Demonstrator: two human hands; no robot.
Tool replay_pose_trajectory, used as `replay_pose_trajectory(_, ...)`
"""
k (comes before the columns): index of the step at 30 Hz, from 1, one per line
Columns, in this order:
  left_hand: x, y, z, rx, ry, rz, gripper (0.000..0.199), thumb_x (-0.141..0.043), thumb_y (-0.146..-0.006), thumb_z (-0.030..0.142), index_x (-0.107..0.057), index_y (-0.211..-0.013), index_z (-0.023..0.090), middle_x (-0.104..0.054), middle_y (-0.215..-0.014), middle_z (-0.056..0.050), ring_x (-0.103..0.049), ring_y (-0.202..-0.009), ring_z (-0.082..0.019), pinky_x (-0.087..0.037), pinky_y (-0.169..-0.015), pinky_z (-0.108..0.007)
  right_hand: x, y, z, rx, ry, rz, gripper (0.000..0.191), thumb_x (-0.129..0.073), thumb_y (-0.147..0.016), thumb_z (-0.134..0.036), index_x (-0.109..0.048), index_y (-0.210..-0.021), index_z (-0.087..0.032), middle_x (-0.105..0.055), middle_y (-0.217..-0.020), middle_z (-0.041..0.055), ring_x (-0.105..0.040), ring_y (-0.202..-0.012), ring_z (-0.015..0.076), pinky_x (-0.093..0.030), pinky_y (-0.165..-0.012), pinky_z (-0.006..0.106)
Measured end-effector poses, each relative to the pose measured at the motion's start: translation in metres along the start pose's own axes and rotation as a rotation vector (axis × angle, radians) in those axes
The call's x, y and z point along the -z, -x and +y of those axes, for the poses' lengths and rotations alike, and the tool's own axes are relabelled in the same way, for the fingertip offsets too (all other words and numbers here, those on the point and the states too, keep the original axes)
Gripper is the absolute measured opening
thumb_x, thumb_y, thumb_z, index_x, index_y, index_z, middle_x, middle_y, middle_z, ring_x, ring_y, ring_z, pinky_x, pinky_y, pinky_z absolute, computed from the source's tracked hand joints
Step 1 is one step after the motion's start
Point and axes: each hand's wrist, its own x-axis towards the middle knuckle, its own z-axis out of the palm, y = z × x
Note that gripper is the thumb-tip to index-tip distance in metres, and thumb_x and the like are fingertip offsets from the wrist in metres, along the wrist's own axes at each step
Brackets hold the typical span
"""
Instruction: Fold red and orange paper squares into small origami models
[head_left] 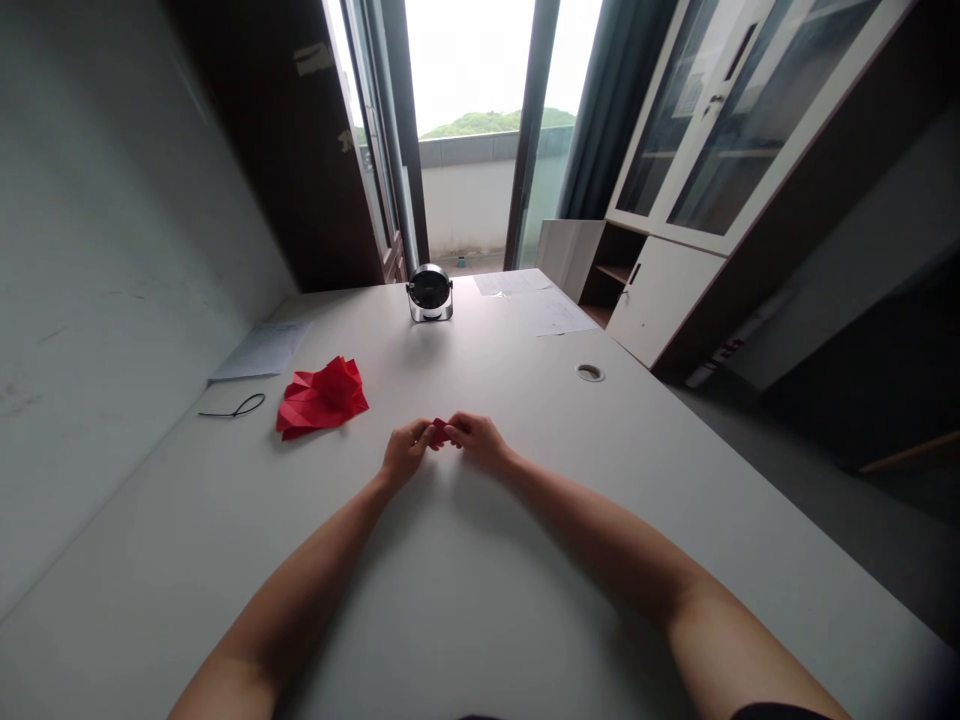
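Observation:
A small folded piece of red paper [439, 432] is held between my two hands, above the middle of the white table. My left hand [407, 446] pinches its left side with thumb and fingers. On the right side, the fingers of my right hand [477, 438] are closed on the same paper. Much of the piece is hidden behind my fingertips, so its full shape does not show. To the left of my hands lies a loose pile of creased red paper sheets [322, 397].
A small round black fan-like device on a metal stand [430, 293] is at the back of the white table [480, 560]. A black cable tie [238, 407] and white papers [259, 350] lie left. More sheets [555, 312] and a round cable hole [590, 373] are right.

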Motion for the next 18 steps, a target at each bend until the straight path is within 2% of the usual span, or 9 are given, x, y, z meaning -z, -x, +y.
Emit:
replay_pose_trajectory(6,0.0009,-0.0026,-0.0006,-0.003,0.035,0.051,0.035,-0.056,-0.09,0.05,-0.069,-0.093,0.018,-0.072,-0.075,-0.005,-0.067,-0.064,-0.018,-0.053,-0.066,-0.031,0.0024,-0.0007,-0.0004,-0.007,-0.017,0.053,0.029,-0.058,-0.088,-0.045,-0.064,-0.076,-0.019,-0.063,-0.06,-0.0011,-0.056,-0.054,0.0114,-0.042,-0.054,0.022)
replay_pose_trajectory(11,-0.0004,-0.0024,-0.0015,0.026,0.087,0.034,0.034,-0.059,-0.088,0.048,-0.069,-0.09,0.016,-0.071,-0.076,-0.005,-0.065,-0.066,-0.018,-0.052,-0.064,-0.029,0.0035,-0.0001,-0.0016,0.003,0.032,-0.003,0.025,-0.058,-0.087,-0.04,-0.062,-0.074,-0.019,-0.062,-0.059,-0.002,-0.054,-0.053,0.011,-0.04,-0.054,0.022)
replay_pose_trajectory(14,-0.0005,-0.0018,-0.0014,0.012,0.037,0.077,0.031,-0.062,-0.086,0.047,-0.07,-0.085,0.017,-0.071,-0.076,-0.004,-0.064,-0.07,-0.018,-0.051,-0.067,-0.029,0.0029,0.0014,-0.0037,0.017,0.067,-0.035,0.023,-0.058,-0.087,-0.037,-0.062,-0.072,-0.02,-0.062,-0.059,-0.0025,-0.052,-0.053,0.0106,-0.04,-0.055,0.022)
replay_pose_trajectory(18,0.002,-0.0026,0.0004,-0.041,-0.071,0.119,0.028,-0.062,-0.087,0.044,-0.072,-0.083,0.018,-0.07,-0.079,-0.003,-0.063,-0.075,-0.018,-0.049,-0.071,-0.028,0.002,0.0015,-0.0039,0.021,0.088,-0.011,0.024,-0.058,-0.087,-0.038,-0.062,-0.072,-0.019,-0.062,-0.059,-0.0025,-0.051,-0.053,0.0104,-0.038,-0.054,0.022)
